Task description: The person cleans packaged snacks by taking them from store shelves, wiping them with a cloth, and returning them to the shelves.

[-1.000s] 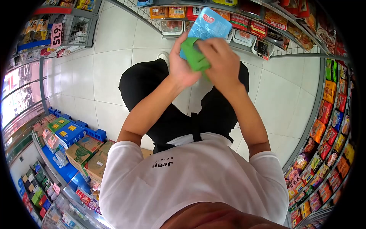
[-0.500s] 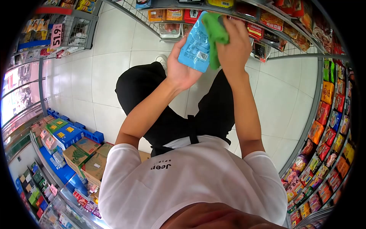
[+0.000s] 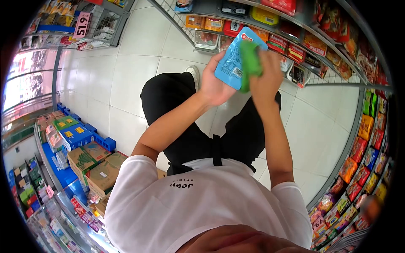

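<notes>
A light blue food pouch (image 3: 230,63) with a barcode and a red logo near its top lies tilted in my left hand (image 3: 216,86). The thumb grips its left edge, while the other fingers are hidden behind it. My right hand (image 3: 268,78), smeared by motion, is closed on a green cloth (image 3: 249,63). That cloth lies against the right part of the pouch's printed face and covers some of it.
Ahead is a wire shelf (image 3: 190,33) of packaged food. Snack packets fill a curved rack (image 3: 358,156) on the right. Cardboard boxes (image 3: 103,173) and a blue crate (image 3: 109,144) stand at lower left. A price sign (image 3: 82,24) hangs upper left.
The view has shifted, so the surroundings sit farther right. The cloth has moved down the pouch, uncovering the red logo near its top. Both hands keep their holds.
</notes>
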A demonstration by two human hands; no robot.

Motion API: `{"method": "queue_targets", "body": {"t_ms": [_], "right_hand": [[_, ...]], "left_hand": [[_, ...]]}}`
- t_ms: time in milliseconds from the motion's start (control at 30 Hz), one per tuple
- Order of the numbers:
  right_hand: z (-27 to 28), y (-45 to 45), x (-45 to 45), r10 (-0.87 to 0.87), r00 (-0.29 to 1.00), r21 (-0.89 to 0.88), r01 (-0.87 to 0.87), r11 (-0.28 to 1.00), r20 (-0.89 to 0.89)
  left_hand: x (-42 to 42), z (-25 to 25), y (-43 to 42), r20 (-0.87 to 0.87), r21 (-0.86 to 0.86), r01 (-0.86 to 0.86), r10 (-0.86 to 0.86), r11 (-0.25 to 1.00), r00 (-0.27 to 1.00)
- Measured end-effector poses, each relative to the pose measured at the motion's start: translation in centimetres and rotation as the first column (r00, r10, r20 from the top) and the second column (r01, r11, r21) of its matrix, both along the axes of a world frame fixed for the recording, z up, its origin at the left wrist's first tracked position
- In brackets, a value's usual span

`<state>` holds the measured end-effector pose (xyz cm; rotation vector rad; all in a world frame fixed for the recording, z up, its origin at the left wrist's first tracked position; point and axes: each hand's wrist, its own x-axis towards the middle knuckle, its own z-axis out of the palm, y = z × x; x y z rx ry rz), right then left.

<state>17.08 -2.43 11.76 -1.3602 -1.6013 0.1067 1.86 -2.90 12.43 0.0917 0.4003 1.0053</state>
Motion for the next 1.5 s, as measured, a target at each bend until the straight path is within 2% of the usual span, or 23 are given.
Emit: {"method": "queue_targets", "body": {"t_ms": [67,133,167,200,233,267,333,367,433,467,533,600,667,700,800,867,967,1067,1100,1200,1333,1467,1500], "right_hand": [[0.3,-2.6,-1.3,0.243,0.966,-0.063,-0.238,0.969,0.089],[0.0,-2.0,-0.6,0.193,0.98,0.0,-0.194,0.981,0.054],[-0.2,-1.4,0.1,0.177,0.984,0.034,-0.178,0.983,0.033],[-0.6,-0.5,0.8,0.083,0.992,-0.005,-0.084,0.996,-0.095],[0.5,-0.1,0.9,-0.044,0.992,-0.019,0.042,0.999,-0.117],[0.6,0.1,0.9,-0.075,0.984,-0.091,0.061,0.994,-0.164],[-0.7,0.0,0.2,0.008,0.992,0.061,0.0,0.998,-0.125],[-0.8,-1.1,-0.3,0.058,0.983,-0.075,-0.072,0.995,-0.175],[-1.6,-2.3,-0.8,0.113,0.976,-0.062,-0.126,0.99,-0.186],[-1.8,-2.6,-0.9,0.099,0.968,-0.08,-0.12,0.99,-0.229],[-1.8,-2.7,-0.7,-0.001,0.829,-0.286,-0.192,0.939,-0.559],[-2.6,-2.3,0.2,-0.021,0.766,-0.278,-0.207,0.938,-0.643],[-0.4,-2.7,-0.4,-0.145,0.615,-0.354,-0.233,0.906,-0.775],[-1.2,-2.6,0.4,-0.066,0.547,-0.301,-0.352,0.886,-0.835],[-0.5,-3.1,1.0,-0.246,0.347,-0.378,-0.39,0.839,-0.905],[-0.8,-3.5,2.2,-0.263,0.223,-0.341,-0.504,0.794,-0.939],[-2.0,-3.9,3.9,-0.287,0.103,-0.289,-0.603,0.743,-0.952],[-2.5,-4.1,4.2,-0.297,0.096,-0.289,-0.632,0.719,-0.95],[-2.5,-4.2,4.2,-0.298,0.059,-0.262,-0.655,0.708,-0.953],[-2.5,-4.2,3.8,-0.323,0.036,-0.272,-0.632,0.726,-0.946],[-1.8,-4.6,3.2,-0.309,0.181,-0.349,-0.65,0.675,-0.934],[-2.9,-4.1,4.2,-0.292,0.333,-0.435,-0.537,0.722,-0.896],[-1.0,-4.1,3.3,-0.306,0.389,-0.464,-0.426,0.777,-0.869]], "left_hand": [[-0.8,-1.4,0.2,0.097,-0.012,0.029,-0.027,1.0,0.995],[-1.3,-2.2,-0.1,0.181,0.024,0.122,-0.125,0.992,0.976],[-0.5,-1.9,-0.2,0.128,0.024,0.063,-0.066,0.998,0.99],[0.0,-1.8,-0.5,0.101,0.05,0.059,-0.063,0.997,0.993],[0.4,-1.5,-0.8,0.067,0.083,0.038,-0.044,0.996,0.997],[1.1,0.3,-1.1,-0.033,0.017,-0.03,0.03,0.999,0.999],[1.0,-1.2,-0.7,0.108,0.003,-0.018,0.018,1.0,0.994],[1.2,-3.0,-0.2,0.15,0.037,-0.055,0.049,0.998,0.988],[1.1,-2.1,0.5,0.154,0.114,-0.062,0.044,0.992,0.987],[0.9,-1.4,0.5,0.144,0.15,-0.047,0.025,0.988,0.989],[0.8,-0.6,0.7,0.127,0.215,0.001,-0.029,0.977,0.991],[0.6,-0.2,0.6,0.023,0.352,0.079,-0.093,0.933,0.995],[-0.1,1.0,1.1,-0.399,0.483,0.29,-0.088,0.826,0.913],[-0.3,0.9,1.4,-0.464,0.534,0.29,-0.012,0.794,0.886],[0.0,-1.7,1.8,-0.614,0.653,0.334,0.217,0.68,0.759],[0.1,-2.8,2.0,-0.671,0.703,0.391,0.372,0.594,0.642],[0.2,-1.8,1.1,-0.763,0.606,0.294,0.436,0.739,0.477],[0.1,-1.5,1.1,-0.719,0.374,0.194,0.151,0.907,0.678],[0.1,-0.9,1.1,-0.584,0.379,0.169,0.093,0.91,0.807],[-0.4,0.7,0.8,-0.551,0.371,0.214,0.029,0.903,0.834],[-0.9,0.5,1.2,-0.393,0.196,0.098,-0.014,0.976,0.92],[-1.2,0.6,1.4,-0.322,0.092,0.116,-0.081,0.989,0.943],[-1.1,0.7,1.4,-0.295,0.07,0.117,-0.091,0.991,0.951]]}}
